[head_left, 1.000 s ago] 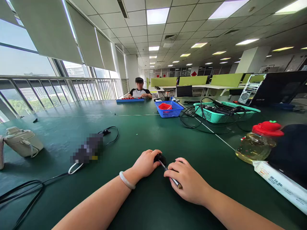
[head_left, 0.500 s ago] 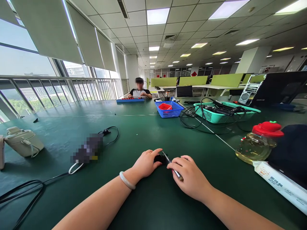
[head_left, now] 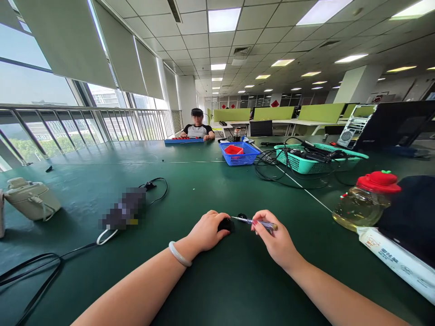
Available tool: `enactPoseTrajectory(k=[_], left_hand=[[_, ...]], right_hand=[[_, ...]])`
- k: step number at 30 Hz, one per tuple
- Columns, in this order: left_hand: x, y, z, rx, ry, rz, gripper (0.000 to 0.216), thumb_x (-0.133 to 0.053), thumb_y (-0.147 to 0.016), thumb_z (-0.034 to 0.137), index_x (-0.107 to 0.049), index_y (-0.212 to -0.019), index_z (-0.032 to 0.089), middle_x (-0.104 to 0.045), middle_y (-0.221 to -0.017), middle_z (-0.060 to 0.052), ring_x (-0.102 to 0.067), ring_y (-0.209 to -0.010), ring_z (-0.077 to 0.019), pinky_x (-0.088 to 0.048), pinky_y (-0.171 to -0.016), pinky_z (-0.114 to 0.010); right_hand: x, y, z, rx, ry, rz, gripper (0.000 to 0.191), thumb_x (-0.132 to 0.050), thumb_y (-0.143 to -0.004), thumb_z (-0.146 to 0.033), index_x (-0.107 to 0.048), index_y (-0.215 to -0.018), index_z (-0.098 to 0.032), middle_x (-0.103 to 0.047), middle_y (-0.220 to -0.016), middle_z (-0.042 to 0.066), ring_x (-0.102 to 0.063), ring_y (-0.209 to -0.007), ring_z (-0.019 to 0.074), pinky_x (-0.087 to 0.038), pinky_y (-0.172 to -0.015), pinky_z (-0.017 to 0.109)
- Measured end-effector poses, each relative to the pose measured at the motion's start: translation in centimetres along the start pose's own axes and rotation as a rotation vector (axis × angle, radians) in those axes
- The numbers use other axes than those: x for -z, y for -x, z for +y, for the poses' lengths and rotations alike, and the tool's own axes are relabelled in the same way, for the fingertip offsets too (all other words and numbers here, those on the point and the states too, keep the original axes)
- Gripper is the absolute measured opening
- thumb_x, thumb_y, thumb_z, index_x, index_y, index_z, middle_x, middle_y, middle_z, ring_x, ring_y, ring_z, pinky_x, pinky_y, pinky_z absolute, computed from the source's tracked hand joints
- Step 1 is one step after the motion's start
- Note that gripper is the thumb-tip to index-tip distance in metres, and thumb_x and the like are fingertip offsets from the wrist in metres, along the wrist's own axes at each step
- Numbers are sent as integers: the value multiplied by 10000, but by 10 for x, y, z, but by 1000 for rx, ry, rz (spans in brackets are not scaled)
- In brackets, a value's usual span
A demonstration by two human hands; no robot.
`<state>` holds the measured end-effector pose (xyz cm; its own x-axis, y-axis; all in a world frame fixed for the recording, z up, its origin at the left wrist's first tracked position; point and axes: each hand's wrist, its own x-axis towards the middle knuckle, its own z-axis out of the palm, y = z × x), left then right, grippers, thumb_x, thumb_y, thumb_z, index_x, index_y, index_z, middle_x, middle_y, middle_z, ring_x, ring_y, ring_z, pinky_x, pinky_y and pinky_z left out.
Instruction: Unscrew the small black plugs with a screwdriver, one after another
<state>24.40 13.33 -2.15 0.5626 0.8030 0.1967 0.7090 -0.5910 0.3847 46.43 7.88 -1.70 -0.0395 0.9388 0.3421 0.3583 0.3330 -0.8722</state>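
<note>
My left hand (head_left: 206,231), with a pale bangle on the wrist, is closed over a small black object (head_left: 227,223) that rests on the green table (head_left: 190,190). My right hand (head_left: 273,236) pinches a thin screwdriver (head_left: 255,222) with a clear handle, held level just above the table. Its metal tip points left toward the black object. A second small black piece (head_left: 242,216) lies just behind the tip.
A blurred dark item with a cord (head_left: 126,209) lies at left, a beige pouch (head_left: 30,198) farther left. A red-lidded jar (head_left: 367,202), a white box (head_left: 397,261), a blue basket (head_left: 239,154) and a teal basket (head_left: 312,159) of cables stand right. Another person (head_left: 197,127) sits at the far end.
My right hand has lifted and drawn back to the right, turning the screwdriver from a steep slant to nearly level. A small black piece now shows behind its tip. My left hand stays put.
</note>
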Motion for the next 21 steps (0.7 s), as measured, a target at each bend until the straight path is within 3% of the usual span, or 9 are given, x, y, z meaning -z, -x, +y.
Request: enactPoseTrajectory(k=[7,13,21], left_hand=[[0,-1,1,-6,13,-13,401,-691,-845,282,-594,-1231,229,-697,-1109,-61,-582,-1126,-250,-468,-1006,-398],[1,-1,2,-11,10,-46,405,-698,-844,258,-594,-1233,218,-695,-1119,-63,-598,-1111,-242,-472,-1000,-386],[2,-2,2,-7,-3,-54,401,-687,-855,290,-587,-1240,231,-698,-1139,-59,-602,-1117,-246,-473,-989,-390]], right_hand=[[-2,-3,9,-91,-64,-51,143,-502,-859,-370,-529,-837,-231,-575,-731,-12,-532,-676,162,-396,-604,281],[-2,-2,3,-117,11,-132,104,-517,-824,-326,-527,-792,-228,-533,-688,-34,-472,-605,137,-360,-563,260],[1,5,-12,75,149,-24,250,-459,-907,-414,-531,-750,-234,-553,-632,-14,-494,-561,153,-384,-527,267]])
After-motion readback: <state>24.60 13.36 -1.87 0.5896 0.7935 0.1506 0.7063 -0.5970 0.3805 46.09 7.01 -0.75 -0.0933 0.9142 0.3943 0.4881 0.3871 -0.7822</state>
